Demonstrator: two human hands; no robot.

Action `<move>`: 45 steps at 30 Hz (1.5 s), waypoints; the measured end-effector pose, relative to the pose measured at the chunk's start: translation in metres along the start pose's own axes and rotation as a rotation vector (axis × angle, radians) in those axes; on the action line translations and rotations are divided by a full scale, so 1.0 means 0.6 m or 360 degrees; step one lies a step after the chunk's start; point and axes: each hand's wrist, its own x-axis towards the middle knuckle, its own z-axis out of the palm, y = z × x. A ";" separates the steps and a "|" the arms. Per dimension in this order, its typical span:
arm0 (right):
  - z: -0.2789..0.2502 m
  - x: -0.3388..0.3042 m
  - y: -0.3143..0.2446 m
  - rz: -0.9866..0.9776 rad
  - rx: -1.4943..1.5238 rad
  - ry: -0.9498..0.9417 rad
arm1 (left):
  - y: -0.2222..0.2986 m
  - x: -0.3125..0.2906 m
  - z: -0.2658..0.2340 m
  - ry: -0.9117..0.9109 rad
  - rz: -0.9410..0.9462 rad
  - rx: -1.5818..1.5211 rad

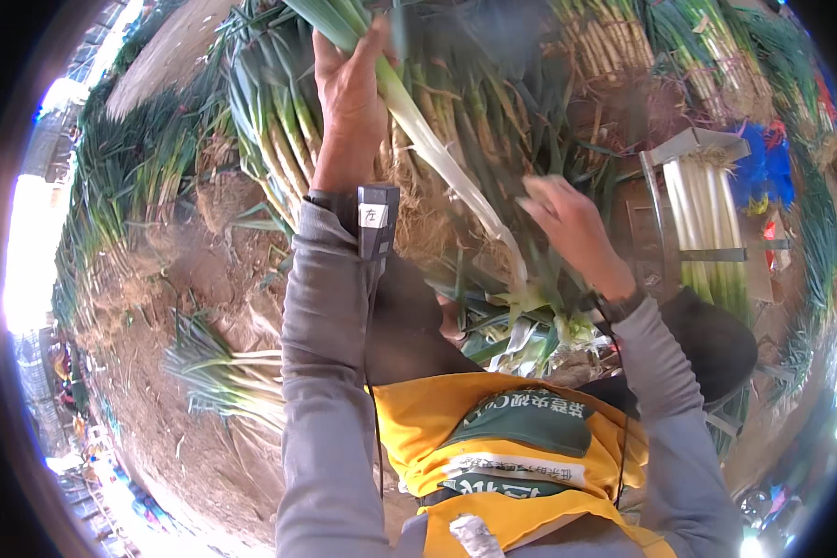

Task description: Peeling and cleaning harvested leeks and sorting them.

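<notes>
Hands, two, bare. Left hand [352, 79]: closed around the green upper part of one long, white-stemmed leek [437, 153]. Right hand [572, 223]: blurred, half open, fingers loosely bent, gripping nothing visible. Leek: slants from the left hand down toward the lower right, its lower end below and left of the right hand. Beneath that end: loose heap of pale green and white leaf strips [530, 346]. Beyond: green bundles with brown, stringy roots [274, 121]. Right: upright row of clean white stalks [704, 206]. Lower left: small green-leaved bunch [216, 365] on brown earth floor [172, 446].
</notes>
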 end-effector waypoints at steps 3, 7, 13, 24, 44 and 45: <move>0.006 0.087 -0.095 -0.0340 0.0209 0.0263 | -0.013 0.005 0.011 0.0131 -0.0173 -0.0180; 0.033 0.131 -0.104 -0.0405 -0.0174 0.0357 | -0.031 0.003 0.017 0.0000 -0.0144 -0.0385; -0.021 0.144 -0.098 0.0089 0.1316 -0.0236 | -0.017 -0.007 0.006 -0.0281 -0.0464 -0.0794; -0.026 0.138 -0.092 0.0196 0.1170 -0.0101 | -0.019 -0.033 0.028 -0.0287 -0.0456 -0.0843; -0.062 0.160 -0.105 0.0058 0.0957 0.0025 | -0.039 -0.053 0.067 -0.0395 -0.0602 -0.0719; -0.060 0.159 -0.106 0.0145 0.1000 0.0030 | -0.041 -0.053 0.067 -0.0410 -0.0606 -0.0739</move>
